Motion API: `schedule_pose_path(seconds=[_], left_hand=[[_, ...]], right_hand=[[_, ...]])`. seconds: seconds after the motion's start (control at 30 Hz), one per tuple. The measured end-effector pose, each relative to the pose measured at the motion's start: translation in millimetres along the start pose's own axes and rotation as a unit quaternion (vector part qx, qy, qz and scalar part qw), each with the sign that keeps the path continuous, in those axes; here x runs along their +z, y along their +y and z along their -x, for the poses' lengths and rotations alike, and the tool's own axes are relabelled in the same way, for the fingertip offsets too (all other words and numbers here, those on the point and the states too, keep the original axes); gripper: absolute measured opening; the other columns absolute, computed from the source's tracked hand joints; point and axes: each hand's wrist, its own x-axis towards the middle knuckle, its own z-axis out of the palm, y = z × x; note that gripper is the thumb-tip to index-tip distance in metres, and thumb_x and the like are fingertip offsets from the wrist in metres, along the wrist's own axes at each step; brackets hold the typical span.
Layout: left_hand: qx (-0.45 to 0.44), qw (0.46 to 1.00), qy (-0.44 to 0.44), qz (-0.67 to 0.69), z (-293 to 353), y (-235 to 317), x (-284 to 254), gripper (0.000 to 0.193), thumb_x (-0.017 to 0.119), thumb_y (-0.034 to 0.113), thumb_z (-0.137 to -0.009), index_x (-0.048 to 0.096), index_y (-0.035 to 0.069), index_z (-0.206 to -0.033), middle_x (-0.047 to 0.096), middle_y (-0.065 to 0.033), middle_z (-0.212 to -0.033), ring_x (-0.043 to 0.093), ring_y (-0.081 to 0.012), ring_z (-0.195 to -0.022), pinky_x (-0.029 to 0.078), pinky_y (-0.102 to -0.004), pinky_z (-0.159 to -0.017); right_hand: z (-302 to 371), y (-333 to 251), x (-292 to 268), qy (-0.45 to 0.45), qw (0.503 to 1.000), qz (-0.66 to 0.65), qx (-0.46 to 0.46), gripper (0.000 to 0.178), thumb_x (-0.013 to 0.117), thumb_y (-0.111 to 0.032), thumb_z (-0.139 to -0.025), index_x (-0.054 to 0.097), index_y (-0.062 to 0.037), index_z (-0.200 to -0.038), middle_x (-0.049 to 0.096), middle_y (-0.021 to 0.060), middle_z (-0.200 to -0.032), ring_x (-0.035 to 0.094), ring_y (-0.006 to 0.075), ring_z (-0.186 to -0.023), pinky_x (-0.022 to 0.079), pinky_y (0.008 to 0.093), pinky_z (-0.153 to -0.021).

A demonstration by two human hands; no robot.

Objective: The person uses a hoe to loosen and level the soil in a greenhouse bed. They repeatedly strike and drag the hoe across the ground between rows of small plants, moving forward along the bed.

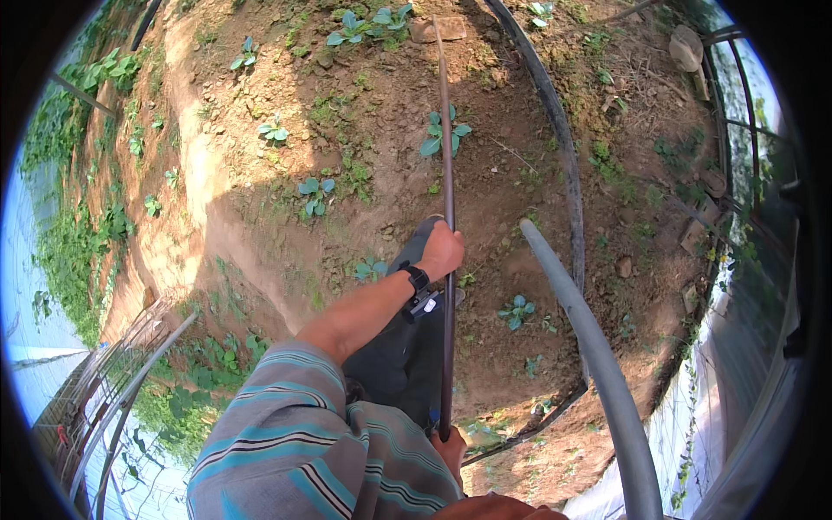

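Note:
A long-handled hoe (447,191) stretches away from my body, its dark handle running up the middle of the view. My left hand (442,250), with a dark watch on the wrist, is wrapped round the handle about midway. Close to my waist, my right hand (451,452) grips the near end; most of it is hidden. The flat, earth-coloured hoe blade (433,31) rests at the soil surface at the far end. A leafy seedling (432,143) shows partly behind the handle, and another small plant (370,269) grows just left of my left hand.
A black hose (562,130) curves along the soil on the right. A thick grey metal pipe (589,338) rises near my right side. Several seedlings (315,196) dot the bed. Metal rods (130,386) stand at the left, and plastic sheeting (685,442) borders the right.

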Motion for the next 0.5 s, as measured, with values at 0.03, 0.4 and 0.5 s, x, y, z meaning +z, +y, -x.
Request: schedule_pose_path(seconds=[0.03, 0.4, 0.5], left_hand=[[0.027, 0.999, 0.013, 0.045, -22, 2, -10, 0.035, 0.057, 0.022, -0.102, 0.048, -0.011, -0.102, 0.064, -0.0244, -0.078, 0.068, -0.0402, -0.07, 0.052, -0.0501, -0.061], [-0.223, 0.95, -0.017, 0.217, 83, -35, 23, 0.034, 0.056, 0.02, -0.102, 0.044, -0.012, -0.104, 0.064, -0.0254, -0.084, 0.068, -0.0366, -0.068, 0.055, -0.0467, -0.057], [-0.269, 0.929, -0.035, 0.251, 131, -43, 26, 0.033, 0.055, 0.018, -0.103, 0.04, -0.012, -0.102, 0.062, -0.0185, -0.075, 0.067, -0.0278, -0.055, 0.056, -0.0407, -0.044]], right_hand=[[-9, -20, -1, 0.017, 0.999, -0.01, -0.029, 0.027, 0.074, -0.027, -0.088, 0.069, -0.0021, -0.096, 0.07, 0.0194, -0.078, 0.07, 0.0412, -0.076, 0.054, 0.0515, -0.07], [49, 36, -30, -0.021, 0.991, 0.131, 0.03, 0.03, 0.075, -0.03, -0.089, 0.069, -0.0026, -0.1, 0.071, 0.0209, -0.08, 0.07, 0.0421, -0.076, 0.055, 0.0526, -0.07], [68, 60, -42, -0.062, 0.988, 0.14, 0.015, 0.031, 0.075, -0.031, -0.088, 0.071, -0.0028, -0.101, 0.072, 0.0201, -0.08, 0.071, 0.0411, -0.075, 0.055, 0.0524, -0.069]])
